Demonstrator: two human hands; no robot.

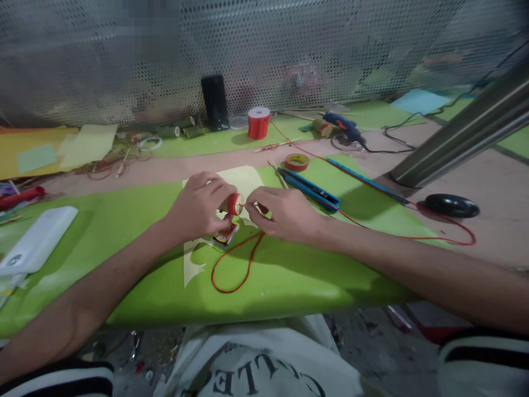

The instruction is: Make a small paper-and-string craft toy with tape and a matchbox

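My left hand (202,204) is closed around a short round piece (235,204) with a red rim and a pale end face, turned toward my right hand. Fingers of my right hand (285,212) pinch a thin red cord (227,291) at the middle of that face. The cord hangs in a loop below, and more of it runs off to the right. Under my left hand lies a small dark packet (225,234) with a red and yellow label. Pale yellow paper (243,175) with cut-out edges is spread beneath both hands on the green mat (136,286).
A blue-and-black tool (312,190) and a tape roll (296,161) lie right of my hands. Farther back are a red spool (258,125), a black phone (215,102) and a glue gun (345,125). A metal post (463,127) slants at right; a white device (39,240) lies left.
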